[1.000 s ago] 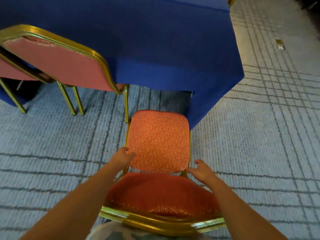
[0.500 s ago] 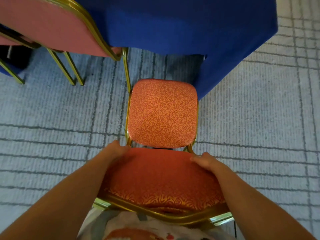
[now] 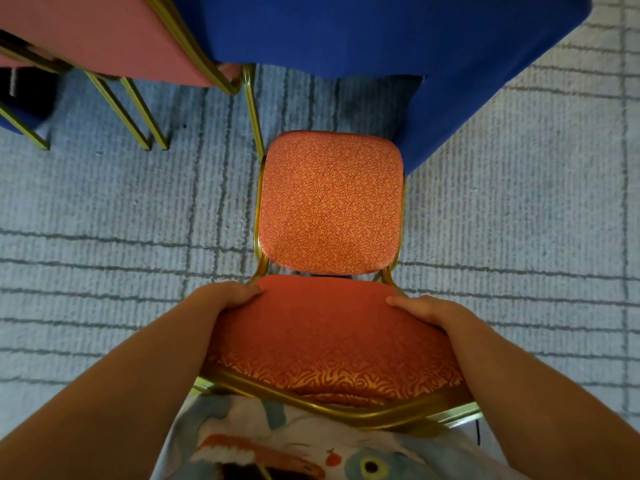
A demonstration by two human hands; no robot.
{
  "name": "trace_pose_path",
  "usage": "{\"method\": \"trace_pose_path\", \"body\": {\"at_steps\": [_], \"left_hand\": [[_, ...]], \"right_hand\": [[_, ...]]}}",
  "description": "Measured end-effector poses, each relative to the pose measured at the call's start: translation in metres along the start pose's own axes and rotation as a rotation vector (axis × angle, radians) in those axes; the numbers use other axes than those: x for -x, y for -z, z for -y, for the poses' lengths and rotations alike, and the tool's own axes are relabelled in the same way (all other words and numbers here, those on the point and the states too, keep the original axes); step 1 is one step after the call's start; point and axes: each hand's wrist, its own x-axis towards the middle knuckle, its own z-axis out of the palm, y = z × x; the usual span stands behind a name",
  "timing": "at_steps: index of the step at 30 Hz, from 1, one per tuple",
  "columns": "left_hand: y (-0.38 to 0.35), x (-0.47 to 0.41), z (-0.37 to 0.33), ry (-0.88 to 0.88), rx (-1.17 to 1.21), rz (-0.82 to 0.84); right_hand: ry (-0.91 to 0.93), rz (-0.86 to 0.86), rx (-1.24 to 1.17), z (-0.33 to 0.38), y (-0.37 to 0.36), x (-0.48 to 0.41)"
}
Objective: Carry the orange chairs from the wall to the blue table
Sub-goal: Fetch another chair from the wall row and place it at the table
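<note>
Head view: left hand [image 3: 227,297] and right hand [image 3: 424,308] both grasp the orange chair [image 3: 330,202] by its back; it has moved closer to the blue worktop [image 3: 381,32], nearly in place

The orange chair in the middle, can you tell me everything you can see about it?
The orange chair has a padded square seat and a padded backrest, both covered in orange-red cloth with a squiggly gold pattern, set in a shiny gold metal frame. It stands upright on the grey lined carpet, its seat facing the blue table, front edge near the hanging cloth. The left hand and right hand grip the two sides of its backrest. Its legs are mostly hidden. Another chair stands to its left.
</note>
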Motion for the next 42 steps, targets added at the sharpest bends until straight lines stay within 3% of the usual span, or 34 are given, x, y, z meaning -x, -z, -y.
{"method": "trace_pose_path", "body": {"at_steps": [7,20,24,42], "left_hand": [[0.016,0.017,-0.005,0.009,-0.061,0.069],[0.099,0.047,-0.032,0.015,-0.088,0.015],[0.131,0.049,-0.061,0.009,-0.063,0.058],[0.331,0.024,-0.240,-0.021,0.019,-0.086]], "right_hand": [[-0.008,0.083,0.034,0.008,0.006,0.021],[0.105,0.023,0.008,0.055,0.026,0.042],[0.067,0.030,0.038,0.086,0.066,0.051],[0.112,-0.044,0.039,0.256,0.290,0.045]]}}
